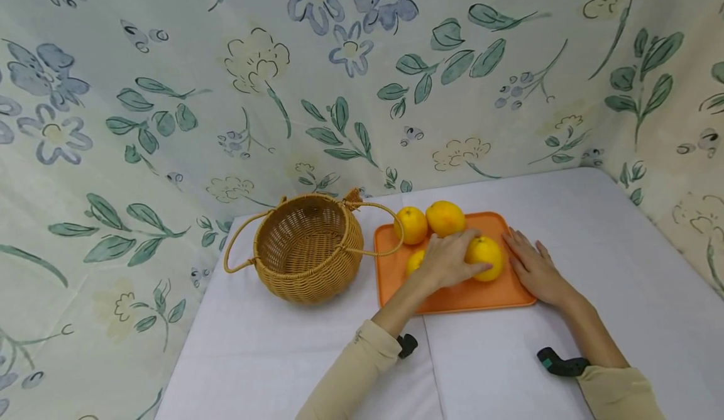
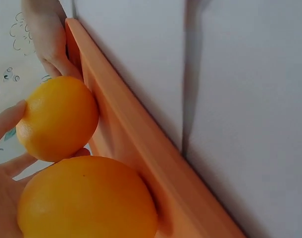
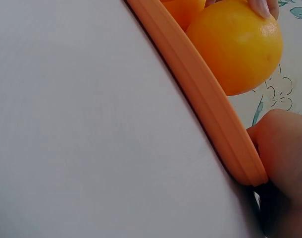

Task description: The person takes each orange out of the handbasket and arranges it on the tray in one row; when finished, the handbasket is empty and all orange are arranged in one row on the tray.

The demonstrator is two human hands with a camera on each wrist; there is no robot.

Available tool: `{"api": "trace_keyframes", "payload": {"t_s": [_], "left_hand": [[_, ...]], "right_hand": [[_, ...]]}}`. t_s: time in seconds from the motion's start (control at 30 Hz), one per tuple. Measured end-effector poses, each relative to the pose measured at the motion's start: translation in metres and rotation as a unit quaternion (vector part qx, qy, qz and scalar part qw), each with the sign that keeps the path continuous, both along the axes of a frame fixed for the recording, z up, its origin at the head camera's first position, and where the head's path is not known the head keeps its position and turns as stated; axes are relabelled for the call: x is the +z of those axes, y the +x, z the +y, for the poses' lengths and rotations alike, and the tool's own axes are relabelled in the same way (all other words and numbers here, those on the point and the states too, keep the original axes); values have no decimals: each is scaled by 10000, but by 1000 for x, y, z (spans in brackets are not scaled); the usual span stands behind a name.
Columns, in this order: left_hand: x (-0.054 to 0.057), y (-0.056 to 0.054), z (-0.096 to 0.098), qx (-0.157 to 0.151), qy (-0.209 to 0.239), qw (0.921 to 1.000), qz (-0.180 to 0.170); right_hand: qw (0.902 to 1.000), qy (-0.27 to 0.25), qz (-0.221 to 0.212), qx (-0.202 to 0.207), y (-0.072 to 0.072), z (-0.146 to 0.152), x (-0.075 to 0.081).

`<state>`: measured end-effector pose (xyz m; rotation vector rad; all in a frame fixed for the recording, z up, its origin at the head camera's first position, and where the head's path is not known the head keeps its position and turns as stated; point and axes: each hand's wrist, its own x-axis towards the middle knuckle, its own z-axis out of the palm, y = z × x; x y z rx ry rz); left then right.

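Note:
My left hand reaches over the orange tray and grips a yellow-orange orange, thumb at its near side and fingers at its far side. In the left wrist view the gripped orange stands behind a nearer orange. Two more oranges lie toward the tray's back, one at the left and one beside it. Another orange is partly hidden by my left hand. My right hand rests along the tray's right rim, fingers extended.
A round wicker basket with two looped handles stands left of the tray; its right handle overhangs the tray's left edge in the head view. White cloth covers the table, and a floral curtain hangs behind.

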<state>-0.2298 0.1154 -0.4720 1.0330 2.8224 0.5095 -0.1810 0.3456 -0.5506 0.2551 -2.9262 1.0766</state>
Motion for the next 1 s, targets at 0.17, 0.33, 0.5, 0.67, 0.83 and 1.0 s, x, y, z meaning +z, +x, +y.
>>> {"api": "trace_keyframes", "payload": {"t_s": [0.17,0.33,0.5,0.67,0.83,1.0], "left_hand": [[5,-2,-4,-81,-237,9996,-154],[3,-5,-7,-68,-383,9990,-242],[3,-6,-11,43,-393,9986,-358],[3,-9,-15,159,-255,9985,-459],[1,-11,-19,92,-50,9994,-327],[0,-11,-23,-36,137,9997,-209]], "right_hand": [[10000,27,93,-13,1,0,-1],[9999,1,151,-10,2,0,-2],[9999,12,129,-32,1,-1,-3],[9999,71,127,-64,1,-1,-3],[9999,58,117,-47,1,-1,-2],[9999,97,33,-43,-1,0,-1]]}}
